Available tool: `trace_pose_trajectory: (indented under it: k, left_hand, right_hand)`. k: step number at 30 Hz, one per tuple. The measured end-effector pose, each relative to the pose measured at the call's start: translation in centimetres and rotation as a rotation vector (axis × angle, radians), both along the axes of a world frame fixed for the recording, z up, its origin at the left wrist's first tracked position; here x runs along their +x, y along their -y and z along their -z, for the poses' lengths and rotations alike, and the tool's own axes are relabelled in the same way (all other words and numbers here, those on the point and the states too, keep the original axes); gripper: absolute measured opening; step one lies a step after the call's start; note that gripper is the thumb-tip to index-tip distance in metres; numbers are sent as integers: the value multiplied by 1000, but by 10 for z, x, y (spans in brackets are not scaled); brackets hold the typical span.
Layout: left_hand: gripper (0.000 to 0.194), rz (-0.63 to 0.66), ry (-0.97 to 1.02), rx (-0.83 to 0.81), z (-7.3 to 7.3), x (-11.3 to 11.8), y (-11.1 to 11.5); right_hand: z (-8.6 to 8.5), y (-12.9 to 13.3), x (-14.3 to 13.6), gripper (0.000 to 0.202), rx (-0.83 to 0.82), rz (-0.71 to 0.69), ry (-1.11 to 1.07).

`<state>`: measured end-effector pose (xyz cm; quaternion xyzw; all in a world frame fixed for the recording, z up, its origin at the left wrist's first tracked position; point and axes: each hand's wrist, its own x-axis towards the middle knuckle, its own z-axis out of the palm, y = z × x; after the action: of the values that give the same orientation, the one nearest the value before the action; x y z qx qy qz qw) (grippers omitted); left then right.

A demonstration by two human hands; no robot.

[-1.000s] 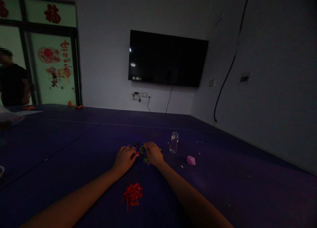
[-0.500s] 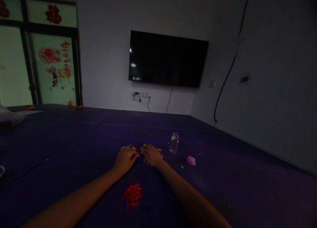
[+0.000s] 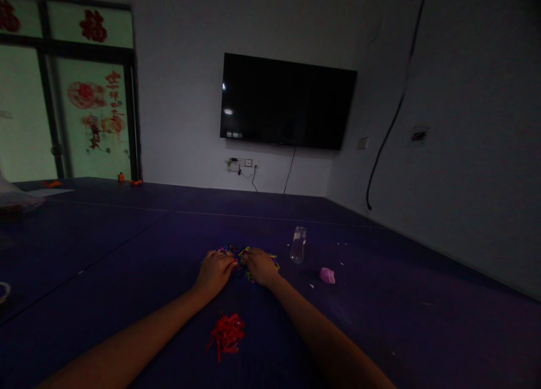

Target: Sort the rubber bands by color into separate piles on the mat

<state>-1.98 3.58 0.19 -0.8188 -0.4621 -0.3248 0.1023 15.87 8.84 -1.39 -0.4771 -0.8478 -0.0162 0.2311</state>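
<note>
A heap of thin, multicoloured loops, which look like rubber bands [image 3: 230, 249], lies on the dark purple tabletop ahead of me. My left hand [image 3: 214, 273] rests at the heap's left side, fingers bent and thumb drawn in toward them, with a spot of red at the tips. On the right side, my right hand [image 3: 261, 266] has its fingers bent together down into the loops. What either hand pinches is too small and dark to make out. A separate pile of red bands [image 3: 228, 334] lies nearer me, between my forearms, untouched.
Right of the heap stands a clear glass bottle [image 3: 298, 246], with a crumpled pink lump [image 3: 327, 275] beyond it and white scraps around. A ring-shaped roll [image 3: 4, 291] and a plastic bag [image 3: 17, 200] sit at the left edge. Small orange objects [image 3: 135, 182] lie far back.
The fingers of my right hand have curled in slightly over the heap. My left hand has hardly moved, and both piles look the same.
</note>
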Motion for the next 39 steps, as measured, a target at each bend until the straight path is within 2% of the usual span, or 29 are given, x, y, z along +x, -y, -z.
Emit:
trace_pose_trajectory:
  k: [6,11,15,21,25,32,39]
  left_hand:
    - [20,-13,-3,-21,-4,1,2]
    - [20,-13,18,-29,-5,1,4]
    - [18,-6,32,-16,-4,1,4]
    - [15,16,33,50,-4,0,3]
    - [14,58,37,88,-3,-1,2]
    - [18,97,10,70,-6,-2,4]
    - [21,45,-20,49,-6,-2,4]
  right_hand:
    - [0,-1,-1,31,17,-16,-158]
    - [-2,1,3,46,46,-21,-409]
    - [-7,9,6,59,69,68,-744]
    - [-12,20,-3,60,30,172,-1015]
    - [-10,27,-18,60,2,166,-1009]
    - [-13,36,-32,64,-89,-25,-974]
    - [-16,36,-31,68,-177,11,-968]
